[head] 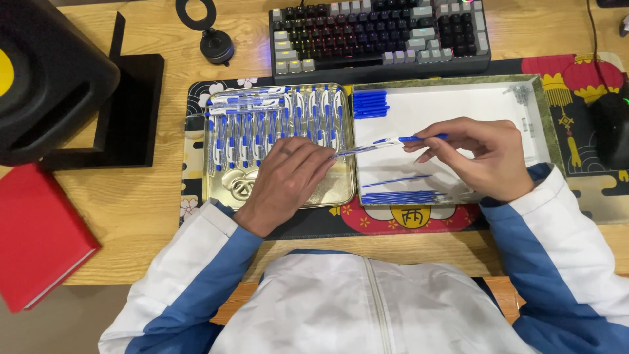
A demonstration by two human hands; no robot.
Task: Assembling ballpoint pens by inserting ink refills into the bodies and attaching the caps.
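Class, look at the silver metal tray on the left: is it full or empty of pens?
Mostly full: the silver tray holds rows of pens, its lower part bare.

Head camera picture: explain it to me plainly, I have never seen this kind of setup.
There is no machine here. A camera worn on a person's head looks down at their two bare hands over a wooden desk. The left hand and right hand together hold one blue and white pen by its ends. Below lie a metal tray filled with rows of similar pens, and a white tray with blue pen parts and refills. Beyond them sits a keyboard; a red notebook lies at the left.
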